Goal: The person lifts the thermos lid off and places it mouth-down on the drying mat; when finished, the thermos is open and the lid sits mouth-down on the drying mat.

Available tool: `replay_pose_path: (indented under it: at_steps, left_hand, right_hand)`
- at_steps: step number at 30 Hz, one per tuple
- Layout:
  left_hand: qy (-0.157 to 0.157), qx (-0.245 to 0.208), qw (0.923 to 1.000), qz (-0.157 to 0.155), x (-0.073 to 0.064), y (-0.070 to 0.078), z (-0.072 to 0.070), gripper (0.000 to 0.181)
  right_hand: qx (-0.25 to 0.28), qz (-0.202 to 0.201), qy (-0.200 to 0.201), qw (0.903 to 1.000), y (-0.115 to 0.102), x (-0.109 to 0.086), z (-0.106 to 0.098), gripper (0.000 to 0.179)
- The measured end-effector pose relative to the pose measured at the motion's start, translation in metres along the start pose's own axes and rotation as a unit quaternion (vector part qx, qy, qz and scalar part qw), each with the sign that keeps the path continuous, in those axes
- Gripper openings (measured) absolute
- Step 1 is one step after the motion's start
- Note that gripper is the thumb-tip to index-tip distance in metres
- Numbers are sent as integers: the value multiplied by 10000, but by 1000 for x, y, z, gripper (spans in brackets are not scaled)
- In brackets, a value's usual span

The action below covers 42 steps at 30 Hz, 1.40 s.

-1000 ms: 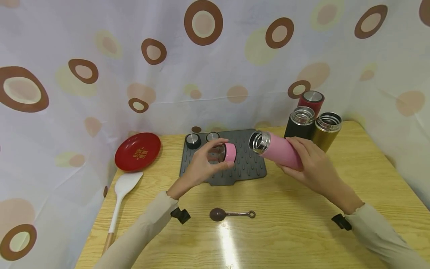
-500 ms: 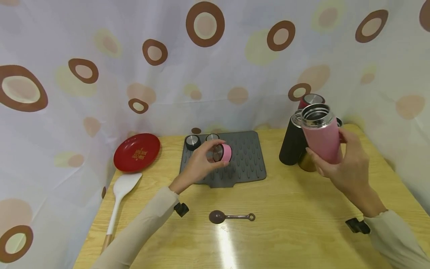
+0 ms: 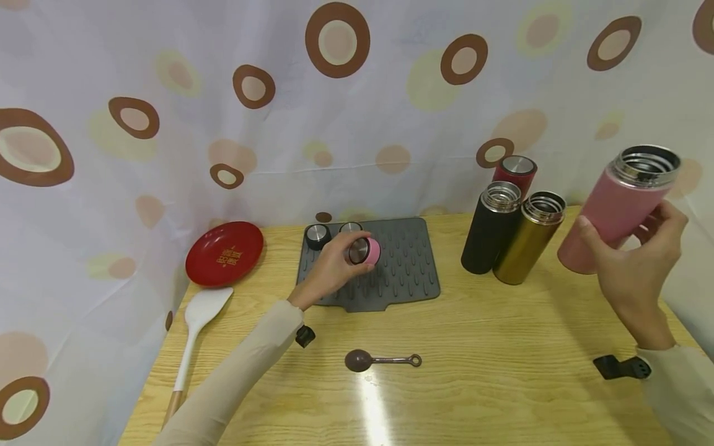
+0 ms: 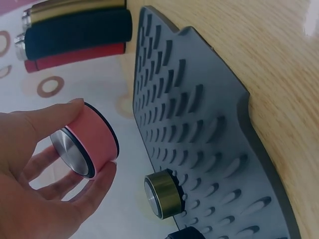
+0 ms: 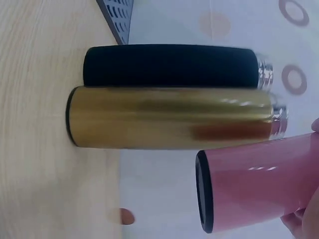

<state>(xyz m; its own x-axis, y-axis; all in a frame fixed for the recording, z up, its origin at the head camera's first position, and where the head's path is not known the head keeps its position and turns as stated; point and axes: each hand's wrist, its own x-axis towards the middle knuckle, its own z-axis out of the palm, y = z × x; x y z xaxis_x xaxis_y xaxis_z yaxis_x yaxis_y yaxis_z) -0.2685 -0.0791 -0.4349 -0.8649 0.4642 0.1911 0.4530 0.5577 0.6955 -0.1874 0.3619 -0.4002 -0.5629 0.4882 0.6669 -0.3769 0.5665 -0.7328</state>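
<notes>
Between thumb and fingers my left hand (image 3: 330, 265) pinches a pink lid (image 4: 97, 138) with a steel top, held above the dark grey drying mat (image 3: 413, 260). My right hand (image 3: 641, 272) grips an open pink thermos bottle (image 3: 619, 204) around its side, raised off the table at the far right and slightly tilted. In the right wrist view its black base stands apart from the wood. Left of it are a gold bottle (image 3: 527, 241) and a black bottle (image 3: 488, 232), both upright without lids. A black lid (image 3: 318, 236) and a gold lid (image 4: 163, 194) sit on the mat.
Behind the black bottle stands a red bottle (image 3: 516, 171) with its lid on. A red plate (image 3: 224, 254) and a white spatula (image 3: 195, 322) lie at the left. A brown spoon (image 3: 385, 359) rests near the front. A patterned curtain (image 3: 357, 124) closes off the back.
The right hand has carried the pink bottle rightward, past the gold bottle, and turned it nearly upright. The left hand has shifted slightly, turning the lid's steel top more toward the head camera.
</notes>
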Motion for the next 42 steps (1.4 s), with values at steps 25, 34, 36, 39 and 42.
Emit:
replay_pose_path:
  at_steps: [25, 34, 36, 39, 42]
  left_hand:
    - [-426, 902, 9950, 7, 49, -18, 28, 65]
    - [-523, 1473, 9874, 240, 76, -22, 47, 61]
    - [-586, 1639, 9844, 260, 83, -24, 48, 59]
    - [-637, 1912, 9790, 299, 94, -29, 50, 58]
    - [-836, 2093, 9739, 273, 104, -33, 53, 58]
  right_hand:
    - [-222, 1884, -977, 9770, 90, 12, 20, 70]
    - [-40, 1885, -1322, 9731, 118, 8, 28, 74]
    - [-79, 1826, -1388, 9733, 119, 9, 29, 75]
    - [-330, 1707, -1525, 9729, 120, 11, 30, 73]
    - [-562, 1677, -1592, 9713, 124, 13, 28, 73]
